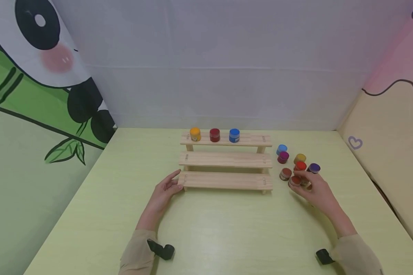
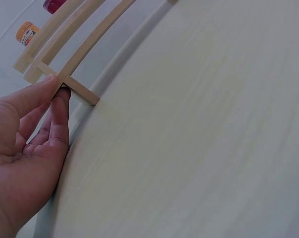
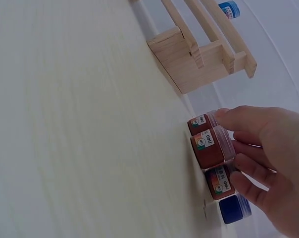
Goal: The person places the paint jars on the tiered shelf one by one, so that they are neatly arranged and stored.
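Note:
My left hand [image 1: 163,194] pinches the left end of a three-tier wooden rack [image 1: 227,180] between thumb and fingers. The left wrist view shows that grip at the corner of the lowest shelf [image 2: 92,42]. My right hand [image 1: 314,193] is at a cluster of small paint jars, thumb and fingers around the lid of a reddish-brown paint jar [image 1: 295,181]. In the right wrist view, this jar [image 3: 209,149] still stands on the table among its neighbours; the fingertips are partly hidden behind it. Another brown jar [image 1: 285,174] and a red jar [image 1: 300,165] stand beside it.
Yellow [image 1: 195,134], dark red [image 1: 215,135] and blue [image 1: 234,135] jars stand on the top shelf. Light blue [image 1: 282,149], magenta [image 1: 283,157], ochre [image 1: 299,158] and purple [image 1: 314,168] jars stand right of the rack. A printed curtain [image 1: 206,91] closes off the table's back.

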Demonstrator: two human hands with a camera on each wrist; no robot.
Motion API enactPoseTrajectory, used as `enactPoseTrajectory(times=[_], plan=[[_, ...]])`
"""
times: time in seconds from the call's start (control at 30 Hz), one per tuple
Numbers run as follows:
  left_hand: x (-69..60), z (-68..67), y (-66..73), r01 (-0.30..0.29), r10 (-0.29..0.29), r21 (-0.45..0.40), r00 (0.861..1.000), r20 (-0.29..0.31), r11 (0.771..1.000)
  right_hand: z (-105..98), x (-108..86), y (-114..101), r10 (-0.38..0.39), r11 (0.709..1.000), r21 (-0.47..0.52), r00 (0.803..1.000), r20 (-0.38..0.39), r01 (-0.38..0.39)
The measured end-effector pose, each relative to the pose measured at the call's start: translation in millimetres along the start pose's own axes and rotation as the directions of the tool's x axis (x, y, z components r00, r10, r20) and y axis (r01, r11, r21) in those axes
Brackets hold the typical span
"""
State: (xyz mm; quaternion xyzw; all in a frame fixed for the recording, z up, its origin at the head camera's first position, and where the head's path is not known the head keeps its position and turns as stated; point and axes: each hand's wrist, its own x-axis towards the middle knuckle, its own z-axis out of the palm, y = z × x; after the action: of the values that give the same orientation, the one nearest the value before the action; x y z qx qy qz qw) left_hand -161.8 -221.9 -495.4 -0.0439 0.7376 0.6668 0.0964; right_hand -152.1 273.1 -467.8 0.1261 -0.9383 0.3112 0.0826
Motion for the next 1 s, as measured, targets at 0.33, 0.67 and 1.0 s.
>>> enactPoseTrajectory(times=[0.33, 0.67, 1.0], plan=[[0.2, 0.6, 0.9, -0.007, 0.007, -0.017, 1.0, -0.007, 1.0, 1.0, -4.2, 0.5, -0.013, 1.0, -0.028, 1.0, 0.018, 0.013], [0.4, -1.3, -0.7, -0.034, 0.034, 0.002, 0.999, 0.008, 0.999, 3.4, -10.5, 4.0, 0.05, 0.999, 0.006, 0.995, 0.089, -0.051], [0.0, -0.8, -0.7, -0.023, 0.023, 0.012, 1.0, 0.009, 1.0, 3.5, -9.7, 2.9, 0.059, 0.998, 0.02, 0.991, 0.117, -0.061]])
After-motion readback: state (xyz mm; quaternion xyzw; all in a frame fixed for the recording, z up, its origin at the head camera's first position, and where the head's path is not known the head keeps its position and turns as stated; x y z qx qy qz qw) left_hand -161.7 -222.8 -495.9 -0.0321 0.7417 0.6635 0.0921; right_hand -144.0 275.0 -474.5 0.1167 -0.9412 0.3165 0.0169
